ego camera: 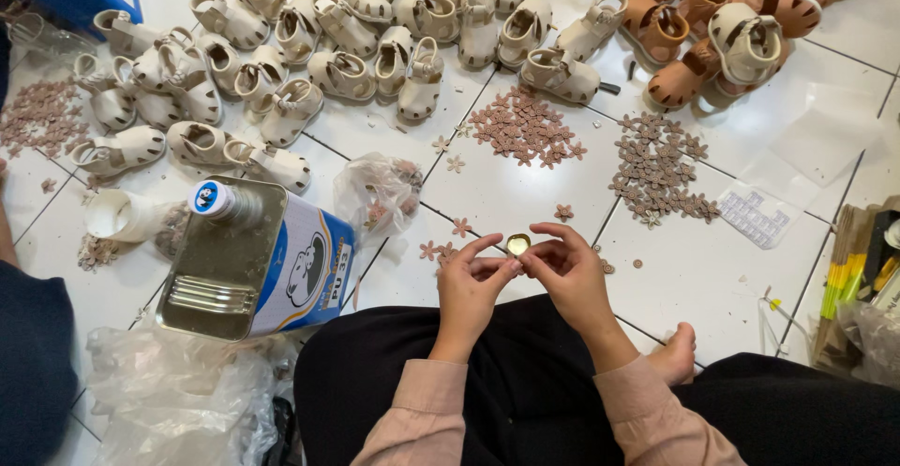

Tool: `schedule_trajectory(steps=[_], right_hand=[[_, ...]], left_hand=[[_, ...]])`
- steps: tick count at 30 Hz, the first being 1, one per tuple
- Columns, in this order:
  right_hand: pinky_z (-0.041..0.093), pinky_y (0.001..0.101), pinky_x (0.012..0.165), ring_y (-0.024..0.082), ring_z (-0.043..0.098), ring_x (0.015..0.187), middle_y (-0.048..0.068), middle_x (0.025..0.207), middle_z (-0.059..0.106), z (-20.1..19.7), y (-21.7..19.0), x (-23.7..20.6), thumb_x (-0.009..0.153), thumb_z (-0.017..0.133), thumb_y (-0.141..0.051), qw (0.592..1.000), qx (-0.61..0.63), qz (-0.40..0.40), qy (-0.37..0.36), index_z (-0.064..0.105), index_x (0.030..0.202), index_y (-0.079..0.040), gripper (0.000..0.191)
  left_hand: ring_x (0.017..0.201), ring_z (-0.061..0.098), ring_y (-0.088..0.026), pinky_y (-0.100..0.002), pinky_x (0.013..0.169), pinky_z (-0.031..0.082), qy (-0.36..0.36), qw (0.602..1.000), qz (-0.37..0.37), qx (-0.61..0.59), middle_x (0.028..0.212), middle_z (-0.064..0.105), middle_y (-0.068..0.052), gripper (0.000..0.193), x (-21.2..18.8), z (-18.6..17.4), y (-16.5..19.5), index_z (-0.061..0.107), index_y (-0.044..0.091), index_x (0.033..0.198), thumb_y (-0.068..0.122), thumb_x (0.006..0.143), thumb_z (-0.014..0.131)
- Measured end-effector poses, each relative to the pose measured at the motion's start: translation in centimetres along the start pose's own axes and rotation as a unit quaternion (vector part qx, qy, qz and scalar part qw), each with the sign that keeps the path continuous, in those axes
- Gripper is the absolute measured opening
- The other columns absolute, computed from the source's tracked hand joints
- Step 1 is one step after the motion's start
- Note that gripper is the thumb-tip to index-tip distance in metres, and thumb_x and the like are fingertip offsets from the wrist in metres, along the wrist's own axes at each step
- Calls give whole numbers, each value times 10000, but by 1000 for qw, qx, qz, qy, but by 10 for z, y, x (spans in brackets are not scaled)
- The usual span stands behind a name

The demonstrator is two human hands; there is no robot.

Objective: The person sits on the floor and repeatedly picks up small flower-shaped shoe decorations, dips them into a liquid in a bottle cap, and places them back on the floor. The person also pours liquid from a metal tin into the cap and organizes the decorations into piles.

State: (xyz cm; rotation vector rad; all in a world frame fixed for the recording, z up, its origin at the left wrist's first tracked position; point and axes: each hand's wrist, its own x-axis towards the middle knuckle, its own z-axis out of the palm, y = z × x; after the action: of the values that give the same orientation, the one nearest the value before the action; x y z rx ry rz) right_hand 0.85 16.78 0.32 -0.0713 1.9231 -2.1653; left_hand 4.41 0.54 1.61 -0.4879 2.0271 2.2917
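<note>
Bright, even overhead light. White floor tiles (525, 185) glare softly near the top. Shadows short and faint under the sandals (342, 72). Metal can (234, 260) top shows dull sheen. Edges bow slightly; focus sharp throughout.

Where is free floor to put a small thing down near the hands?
Bare tile lies right of the right hand, below the brown flower pile. Another patch sits between the pink flower pile and the hands. The sandals crowd the top left.

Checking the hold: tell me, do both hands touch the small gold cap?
Touching: the head view shows left hand and right hand fingertips pinching the small gold cap.
</note>
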Motion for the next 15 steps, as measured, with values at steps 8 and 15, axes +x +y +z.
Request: schedule_trajectory(steps=[8,15], right_hand=[[627,305,729,204,759,815,163,964,769,-38,25,37,896,709,-86,984,-24,103,142,546,1304,7,449],[569,392,784,258,749,793,85,1021,773,-79,43,35,865,701,-232,877,-431,141,158,577,1370,-118,533]], left_hand=[[924,715,-148,-320,739,618,109,985,79,111,1160,665,-119,562,8,-4,-2,537,33,1361,140,860,767],[767,679,-113,-259,708,554,151,977,71,132,891,751,-32,160,18,-41,-1,786,42,1029,142,921,725]])
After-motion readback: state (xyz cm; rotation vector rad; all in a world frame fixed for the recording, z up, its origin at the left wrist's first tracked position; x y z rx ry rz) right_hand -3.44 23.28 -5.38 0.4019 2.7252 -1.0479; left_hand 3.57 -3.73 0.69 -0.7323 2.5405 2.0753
